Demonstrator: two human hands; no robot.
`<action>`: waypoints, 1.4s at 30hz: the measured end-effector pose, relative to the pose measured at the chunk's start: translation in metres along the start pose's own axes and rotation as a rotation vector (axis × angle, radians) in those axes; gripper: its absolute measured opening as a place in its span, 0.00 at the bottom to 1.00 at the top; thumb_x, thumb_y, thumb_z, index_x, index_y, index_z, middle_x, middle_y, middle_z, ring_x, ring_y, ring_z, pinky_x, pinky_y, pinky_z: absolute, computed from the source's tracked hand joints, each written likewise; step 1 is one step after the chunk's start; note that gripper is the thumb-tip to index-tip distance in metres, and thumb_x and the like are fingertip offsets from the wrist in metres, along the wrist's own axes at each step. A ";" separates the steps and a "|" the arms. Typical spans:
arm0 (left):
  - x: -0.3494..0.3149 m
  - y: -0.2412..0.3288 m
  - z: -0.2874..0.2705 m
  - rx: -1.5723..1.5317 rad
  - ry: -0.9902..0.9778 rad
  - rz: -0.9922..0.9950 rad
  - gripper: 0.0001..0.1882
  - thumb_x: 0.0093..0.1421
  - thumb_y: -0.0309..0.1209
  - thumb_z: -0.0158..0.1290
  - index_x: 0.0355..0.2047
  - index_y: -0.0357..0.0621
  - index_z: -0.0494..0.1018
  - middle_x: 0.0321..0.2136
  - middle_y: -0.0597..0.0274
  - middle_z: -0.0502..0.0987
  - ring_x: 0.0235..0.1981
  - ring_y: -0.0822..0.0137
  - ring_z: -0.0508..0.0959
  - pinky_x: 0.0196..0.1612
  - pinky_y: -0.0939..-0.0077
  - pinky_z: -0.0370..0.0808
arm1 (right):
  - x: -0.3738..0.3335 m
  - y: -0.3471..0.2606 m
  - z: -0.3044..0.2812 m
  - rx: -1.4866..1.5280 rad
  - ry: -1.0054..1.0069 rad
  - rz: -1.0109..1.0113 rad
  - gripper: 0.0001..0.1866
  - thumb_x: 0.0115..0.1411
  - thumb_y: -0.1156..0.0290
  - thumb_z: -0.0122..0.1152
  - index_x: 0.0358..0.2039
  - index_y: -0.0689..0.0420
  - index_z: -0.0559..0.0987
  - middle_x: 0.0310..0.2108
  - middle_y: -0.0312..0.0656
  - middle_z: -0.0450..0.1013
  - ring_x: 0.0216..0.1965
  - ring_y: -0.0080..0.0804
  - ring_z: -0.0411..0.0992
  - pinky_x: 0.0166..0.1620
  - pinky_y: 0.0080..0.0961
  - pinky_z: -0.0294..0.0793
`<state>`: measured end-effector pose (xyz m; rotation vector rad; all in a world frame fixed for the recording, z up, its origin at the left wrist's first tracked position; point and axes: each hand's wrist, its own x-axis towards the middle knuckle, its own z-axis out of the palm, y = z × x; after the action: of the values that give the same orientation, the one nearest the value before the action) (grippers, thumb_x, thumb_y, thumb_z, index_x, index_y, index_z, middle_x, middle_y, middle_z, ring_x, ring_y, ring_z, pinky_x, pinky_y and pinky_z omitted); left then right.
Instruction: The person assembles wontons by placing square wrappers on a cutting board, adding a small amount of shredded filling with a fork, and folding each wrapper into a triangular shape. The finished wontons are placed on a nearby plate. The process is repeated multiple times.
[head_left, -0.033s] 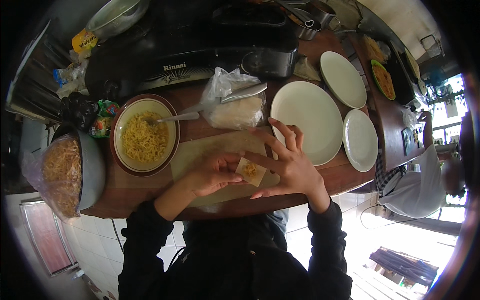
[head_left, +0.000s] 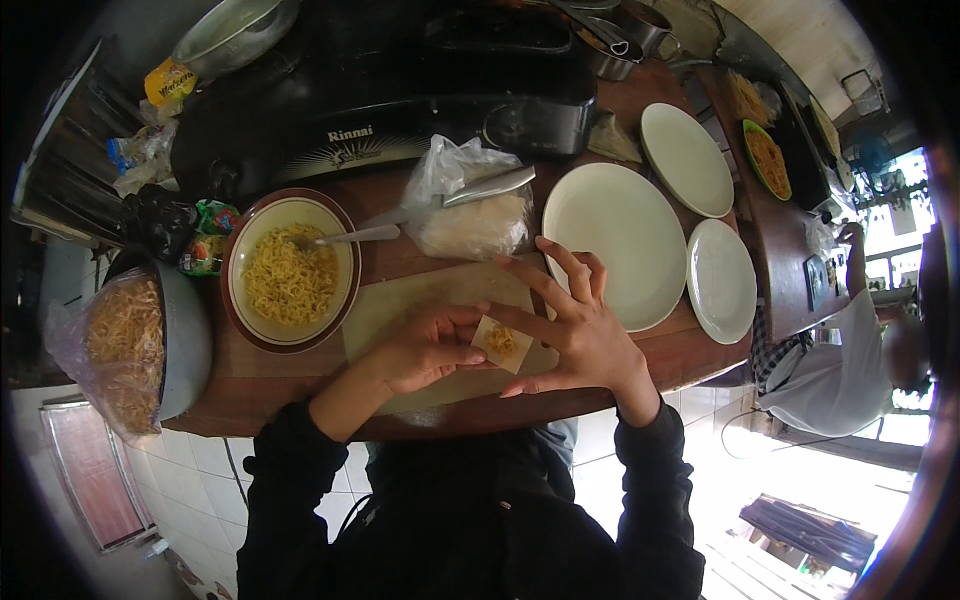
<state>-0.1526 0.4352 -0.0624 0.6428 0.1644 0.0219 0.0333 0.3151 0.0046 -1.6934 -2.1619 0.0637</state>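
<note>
A small square dumpling wrapper [head_left: 492, 338] with a bit of yellow noodle filling [head_left: 503, 343] at its middle is pinched along its left side by my left hand [head_left: 438, 348]. My right hand [head_left: 585, 335] hovers at the wrapper's right with fingers spread; one finger reaches its upper edge, and whether it touches cannot be made out. Beneath both hands lies a pale cutting board [head_left: 400, 315]. To the left stands a brown-rimmed bowl [head_left: 237, 310] of yellow noodles [head_left: 285, 275], a spoon [head_left: 360, 235] resting in it. Behind the board, a knife [head_left: 490, 187] lies over a plastic bag of wrappers [head_left: 470, 225].
Three white plates, including a large round one [head_left: 615, 245], stand at the right. A black stove [head_left: 400, 110] fills the back. At far left, a pot [head_left: 190, 340] holds a plastic bag of shredded food [head_left: 125, 345]. Another person [head_left: 830, 370] is at the far right.
</note>
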 end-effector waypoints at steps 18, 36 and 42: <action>0.005 0.000 0.011 -0.184 0.091 0.061 0.32 0.56 0.16 0.46 0.61 0.37 0.49 0.57 0.51 0.60 0.55 0.64 0.66 0.56 0.71 0.67 | -0.043 -0.021 0.025 -0.062 0.366 0.158 0.19 0.39 0.55 0.67 0.35 0.44 0.81 0.51 0.38 0.67 0.55 0.45 0.58 0.51 0.45 0.53; 0.002 -0.004 0.018 -0.316 0.083 0.157 0.31 0.62 0.39 0.42 0.60 0.35 0.49 0.59 0.48 0.56 0.60 0.60 0.57 0.62 0.67 0.52 | -0.019 -0.045 0.059 -0.452 0.559 0.074 0.11 0.44 0.65 0.64 0.32 0.38 0.80 0.46 0.19 0.68 0.51 0.30 0.57 0.50 0.39 0.52; 0.003 -0.007 0.015 -0.347 0.124 0.213 0.27 0.63 0.38 0.42 0.58 0.34 0.54 0.56 0.48 0.62 0.58 0.61 0.61 0.61 0.66 0.55 | -0.024 -0.038 0.055 -0.453 0.527 -0.001 0.15 0.38 0.64 0.68 0.31 0.35 0.80 0.42 0.19 0.67 0.47 0.31 0.53 0.44 0.29 0.55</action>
<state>-0.1470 0.4211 -0.0550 0.3096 0.2061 0.2903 -0.0158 0.2937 -0.0424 -1.6813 -1.8535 -0.8339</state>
